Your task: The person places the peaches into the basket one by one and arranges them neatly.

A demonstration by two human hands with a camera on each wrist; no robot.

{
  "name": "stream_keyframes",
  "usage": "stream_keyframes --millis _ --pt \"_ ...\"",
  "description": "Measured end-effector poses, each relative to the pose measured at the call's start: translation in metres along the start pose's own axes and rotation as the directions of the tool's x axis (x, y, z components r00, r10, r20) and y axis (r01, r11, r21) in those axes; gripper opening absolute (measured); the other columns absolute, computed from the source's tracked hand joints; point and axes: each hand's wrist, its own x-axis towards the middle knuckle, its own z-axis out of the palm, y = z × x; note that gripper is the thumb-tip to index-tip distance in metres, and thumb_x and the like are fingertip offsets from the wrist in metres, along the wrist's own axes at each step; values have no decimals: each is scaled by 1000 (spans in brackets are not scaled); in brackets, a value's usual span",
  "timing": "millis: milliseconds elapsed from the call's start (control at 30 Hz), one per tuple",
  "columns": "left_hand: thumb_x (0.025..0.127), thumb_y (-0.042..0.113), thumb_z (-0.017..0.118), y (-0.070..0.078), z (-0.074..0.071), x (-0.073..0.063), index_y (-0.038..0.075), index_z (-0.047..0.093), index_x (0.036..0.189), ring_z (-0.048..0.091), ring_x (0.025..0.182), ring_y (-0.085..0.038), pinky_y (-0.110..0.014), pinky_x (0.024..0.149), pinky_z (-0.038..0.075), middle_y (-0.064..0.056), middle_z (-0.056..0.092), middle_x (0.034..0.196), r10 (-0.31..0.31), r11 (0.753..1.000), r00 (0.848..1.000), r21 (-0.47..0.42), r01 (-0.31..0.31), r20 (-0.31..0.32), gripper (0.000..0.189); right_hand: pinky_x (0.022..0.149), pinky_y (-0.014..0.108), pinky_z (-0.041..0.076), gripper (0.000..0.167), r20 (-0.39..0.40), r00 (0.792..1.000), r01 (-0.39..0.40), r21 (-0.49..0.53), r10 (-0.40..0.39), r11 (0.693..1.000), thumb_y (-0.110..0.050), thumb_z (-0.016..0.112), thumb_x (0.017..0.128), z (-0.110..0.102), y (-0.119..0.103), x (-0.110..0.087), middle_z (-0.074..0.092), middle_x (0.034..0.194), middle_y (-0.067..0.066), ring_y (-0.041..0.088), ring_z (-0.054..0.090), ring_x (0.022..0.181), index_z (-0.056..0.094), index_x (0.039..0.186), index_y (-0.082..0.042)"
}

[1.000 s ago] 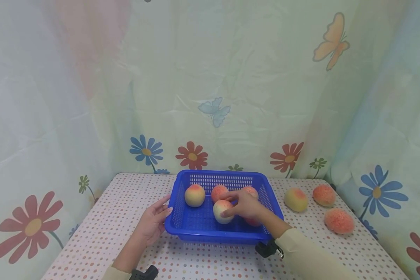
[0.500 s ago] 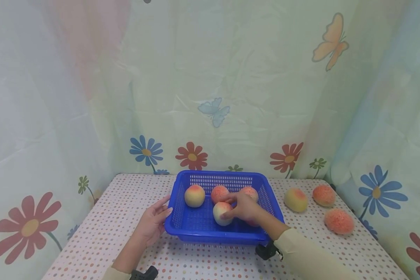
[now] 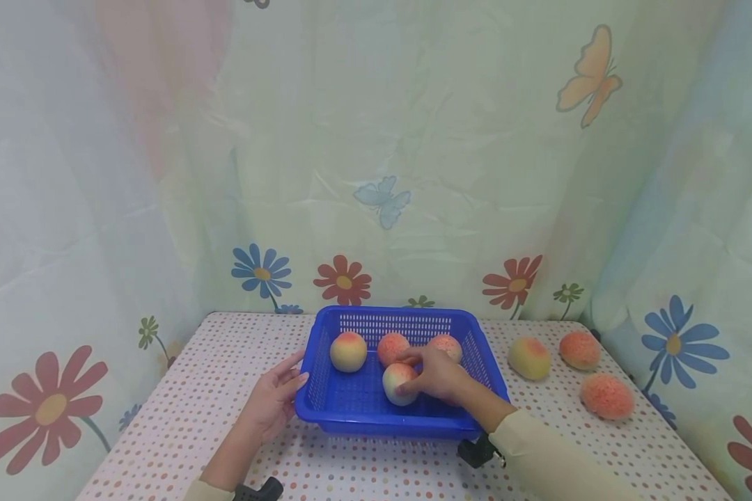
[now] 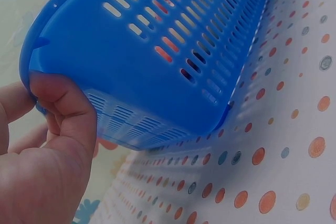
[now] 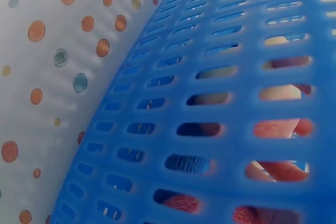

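A blue plastic basket (image 3: 401, 419) with slotted walls stands on the table. My left hand (image 3: 272, 400) grips its left rim between thumb and fingers; the left wrist view shows the thumb (image 4: 63, 98) pressed on the rim's corner. Inside the basket, my right hand (image 3: 439, 376) holds a pale peach (image 3: 396, 387) with a red blush between thumb and fingers. Another yellow peach (image 3: 348, 352) lies at the basket's left. Behind the held one are a pinkish-red speckled fruit (image 3: 392, 345) and a similar fruit (image 3: 446, 344), partly covered by my hand. The basket wall (image 5: 210, 145) hides most in the right wrist view.
On the table right of the basket lie a yellow-green peach (image 3: 530, 358), a speckled red fruit (image 3: 580, 349) and a larger speckled fruit (image 3: 607, 396). The dotted tablecloth (image 3: 363, 473) covers the table. A flowered curtain (image 3: 326, 229) hangs behind and at both sides.
The peach in my right hand has shifted slightly toward me and turned, with more of its blush now facing the head camera. The left hand and basket stay put.
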Motion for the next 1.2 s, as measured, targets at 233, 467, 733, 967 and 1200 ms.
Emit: stream_keyframes --millis 233,467,733,967,1200 --pt "102 15 63 -1 -1 0 15 33 160 67 121 -28 -47 105 55 -15 60 134 3 1000 1000 -5 -3 6 65 93 44 60 67 10 1000 4 -55 -3 998 -24 97 66 0 -2 -1 73 120 5 18 66 100 70 126 -14" --pt "102 17 63 -2 -2 2 16 34 160 66 124 -29 -43 102 57 -17 59 137 4 1000 1000 -3 -4 13 65 86 39 59 62 -11 1000 2 -103 -3 995 -30 96 69 0 -1 0 74 117 1 15 63 92 71 125 -16" --pt "102 18 63 -3 -2 2 16 33 160 64 126 -31 -42 102 58 -20 56 141 8 1000 1000 2 -8 11 65 85 38 60 62 -21 1000 19 -110 -21 994 -29 96 69 3 1 2 74 118 3 15 64 92 71 124 -16" --pt "102 17 63 -3 -2 2 17 35 160 64 127 -32 -44 102 58 -20 57 140 3 1000 1000 -7 -3 7 64 85 38 61 63 -22 999 35 -111 -37 993 -31 96 68 2 2 0 75 119 3 16 66 96 71 125 -15" --pt "103 16 62 -4 -1 1 15 33 160 65 125 -31 -41 101 58 -19 56 139 13 1000 1000 0 -13 18 64 86 38 61 63 -14 1000 24 -110 -26 994 -31 95 69 0 3 -1 74 122 3 15 68 98 71 126 -16"
